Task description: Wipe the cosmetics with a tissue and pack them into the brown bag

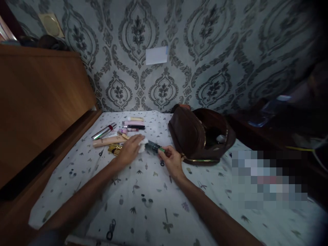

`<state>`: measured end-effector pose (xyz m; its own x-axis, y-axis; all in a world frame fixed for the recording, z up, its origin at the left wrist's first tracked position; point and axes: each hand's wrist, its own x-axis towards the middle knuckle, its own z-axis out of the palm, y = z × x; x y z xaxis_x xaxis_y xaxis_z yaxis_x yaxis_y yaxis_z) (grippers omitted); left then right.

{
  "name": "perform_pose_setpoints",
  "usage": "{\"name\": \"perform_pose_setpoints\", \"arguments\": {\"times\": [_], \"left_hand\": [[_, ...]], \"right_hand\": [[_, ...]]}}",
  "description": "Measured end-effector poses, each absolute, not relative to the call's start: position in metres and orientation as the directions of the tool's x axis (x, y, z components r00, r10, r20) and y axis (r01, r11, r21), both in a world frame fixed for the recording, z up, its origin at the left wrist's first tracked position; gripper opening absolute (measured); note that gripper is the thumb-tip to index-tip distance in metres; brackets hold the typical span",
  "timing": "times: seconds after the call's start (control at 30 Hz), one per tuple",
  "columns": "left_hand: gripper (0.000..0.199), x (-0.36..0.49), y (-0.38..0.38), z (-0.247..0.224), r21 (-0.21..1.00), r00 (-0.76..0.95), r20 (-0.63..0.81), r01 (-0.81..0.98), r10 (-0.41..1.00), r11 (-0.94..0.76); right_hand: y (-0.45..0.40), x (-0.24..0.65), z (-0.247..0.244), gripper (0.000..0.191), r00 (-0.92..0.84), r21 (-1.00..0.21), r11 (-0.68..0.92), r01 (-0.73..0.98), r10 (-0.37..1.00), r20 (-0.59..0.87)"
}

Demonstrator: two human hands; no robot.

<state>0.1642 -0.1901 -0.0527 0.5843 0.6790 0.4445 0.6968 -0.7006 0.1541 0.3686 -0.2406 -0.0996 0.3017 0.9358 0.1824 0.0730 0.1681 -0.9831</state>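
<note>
My right hand (171, 160) grips one end of a dark green cylindrical container (153, 147), perhaps a cosmetic tube, with its fingers closed. Against its other end my left hand (130, 149) presses a crumpled white tissue or cloth (142, 145). Both hands are a little above the patterned white sheet (143, 177). Beside the left hand lie gold tubes (114, 149), partly covered by it, and a long beige tube (107, 140). Farther left is a silver tube with a red band (104, 131). A black pen-like stick (135, 127) and several small pink and cream tubes (133, 122) lie beyond.
An unzipped brown bag (188, 133) stands right of my hands, a pale item inside. A wooden cabinet (43, 102) borders the left side. Patterned wallpaper carrying a white card (156, 55) rises behind. A clear plastic bottle (271, 111) lies in shadow at right, near a blurred-out patch.
</note>
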Motion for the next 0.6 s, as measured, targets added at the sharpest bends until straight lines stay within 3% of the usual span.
{"name": "perform_pose_setpoints", "arguments": {"times": [0.1,0.17,0.33,0.6], "left_hand": [[0.047,0.192,-0.204,-0.063,0.068,0.764,0.428,0.505,0.482,-0.861],[0.047,0.203,-0.205,-0.068,-0.003,0.824,0.36,0.47,0.437,-0.883],[0.039,0.196,-0.186,-0.068,0.018,0.762,0.311,0.593,0.568,-0.805],[0.025,0.189,-0.156,-0.076,0.243,0.549,0.414,0.702,0.726,-0.669]], "right_hand": [[-0.242,0.368,-0.1,0.022,0.261,-0.963,0.221,0.154,0.931,0.255],[-0.241,0.369,-0.102,0.02,0.247,-0.958,0.23,0.17,0.931,0.267],[-0.24,0.37,-0.107,0.024,0.224,-0.97,0.19,0.149,0.949,0.22],[-0.24,0.37,-0.109,0.022,0.227,-0.963,0.203,0.176,0.944,0.24]]}}
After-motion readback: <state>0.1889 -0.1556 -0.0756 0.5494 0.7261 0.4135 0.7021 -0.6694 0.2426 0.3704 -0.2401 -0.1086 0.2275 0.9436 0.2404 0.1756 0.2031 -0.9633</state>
